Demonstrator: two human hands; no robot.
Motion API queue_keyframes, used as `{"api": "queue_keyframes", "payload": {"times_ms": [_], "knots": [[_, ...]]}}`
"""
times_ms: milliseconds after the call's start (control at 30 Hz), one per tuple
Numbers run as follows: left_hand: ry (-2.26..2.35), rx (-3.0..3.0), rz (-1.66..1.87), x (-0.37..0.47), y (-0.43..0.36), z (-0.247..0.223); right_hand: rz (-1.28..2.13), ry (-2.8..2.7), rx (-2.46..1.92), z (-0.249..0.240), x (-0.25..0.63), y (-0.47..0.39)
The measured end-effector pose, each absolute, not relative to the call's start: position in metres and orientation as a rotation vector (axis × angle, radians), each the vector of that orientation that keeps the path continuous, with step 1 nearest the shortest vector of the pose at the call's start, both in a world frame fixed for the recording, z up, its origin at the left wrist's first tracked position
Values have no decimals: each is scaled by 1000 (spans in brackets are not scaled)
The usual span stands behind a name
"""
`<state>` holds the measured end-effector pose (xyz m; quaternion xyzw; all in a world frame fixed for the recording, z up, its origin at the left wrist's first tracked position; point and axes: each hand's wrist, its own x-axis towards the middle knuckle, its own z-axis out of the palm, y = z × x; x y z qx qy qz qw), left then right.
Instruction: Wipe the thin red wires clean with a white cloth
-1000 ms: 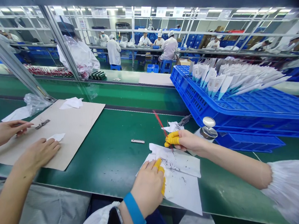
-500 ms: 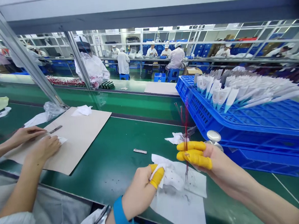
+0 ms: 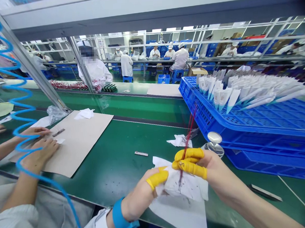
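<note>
My left hand, in yellow finger covers with a blue band at the wrist, pinches a white cloth marked with dark specks. Between the yellow-covered fingers of my right hand is a bundle of thin red wires. The wires slant upward, and their dark lower ends lie over the cloth. Beneath is a white sheet of paper. A small flat metal strip rests on the green table to the left of the cloth.
Stacked blue trays hold many white-and-blue pieces at right. A round metal lid and crumpled tissue lie nearby. At left, another person's hands work over a cardboard sheet; a blue coiled hose hangs there.
My right hand has moved left and down with the red wires, closer to my left hand, and the wires now tilt more. The blue coiled hose has come into view at left.
</note>
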<state>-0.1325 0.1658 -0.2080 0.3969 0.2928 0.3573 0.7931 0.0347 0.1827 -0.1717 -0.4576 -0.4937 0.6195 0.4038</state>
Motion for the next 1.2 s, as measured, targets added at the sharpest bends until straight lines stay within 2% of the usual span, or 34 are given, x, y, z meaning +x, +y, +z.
{"api": "queue_keyframes", "payload": {"times_ms": [433,567,733,1000,1200], "knots": [[461,681,657,-132,164,-216,1535,-1400,-1106,-181,43,181],[521,754,575,-130,165,-217,1434,-1470,-1089,-185,45,182],[594,928,633,-125,169,-213,1287,-1571,-1159,-194,47,181],[712,1077,732,-120,164,-204,1403,-1296,-1140,-183,36,173],[786,1090,786,-116,161,-208,1222,-1204,-1070,-189,29,168]]}}
